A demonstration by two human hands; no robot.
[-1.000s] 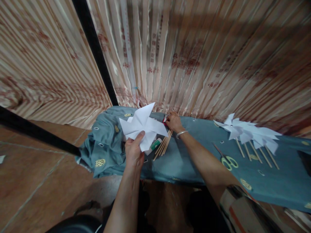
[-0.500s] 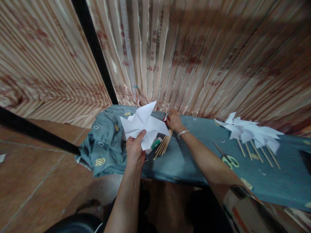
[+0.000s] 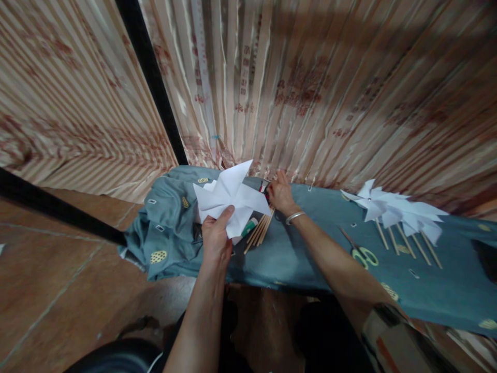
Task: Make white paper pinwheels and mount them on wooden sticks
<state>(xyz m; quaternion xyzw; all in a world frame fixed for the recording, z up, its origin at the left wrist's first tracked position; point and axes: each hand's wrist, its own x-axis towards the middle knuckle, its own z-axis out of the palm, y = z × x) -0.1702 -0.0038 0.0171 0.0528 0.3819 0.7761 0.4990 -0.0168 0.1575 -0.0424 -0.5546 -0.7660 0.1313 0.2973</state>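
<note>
A folded white paper pinwheel [image 3: 233, 192] is pinched in my left hand [image 3: 217, 235], thumb on top near its centre and the fingers underneath. My right hand [image 3: 280, 192], with a bangle at the wrist, reaches to the back of the cloth-covered surface. Its fingers are curled beside a small red-and-dark packet [image 3: 264, 186]; whatever they pinch is too small to make out. Just below lie several thin wooden sticks [image 3: 259, 233] in a loose bundle. Partly under the pinwheel is a green-and-white tube [image 3: 248, 228].
To the right, several finished white pinwheels [image 3: 404, 212] on sticks lie overlapping. Scissors [image 3: 363, 255] with pale green handles lie between them and my right forearm. A dark object [image 3: 485, 256] sits at the right edge. A patterned curtain [image 3: 303, 93] hangs behind the teal cloth [image 3: 310, 264].
The fingers of my right hand have shifted slightly by the packet, with the hand a little further right. My left hand holds the pinwheel almost unmoved. The view has shifted slightly.
</note>
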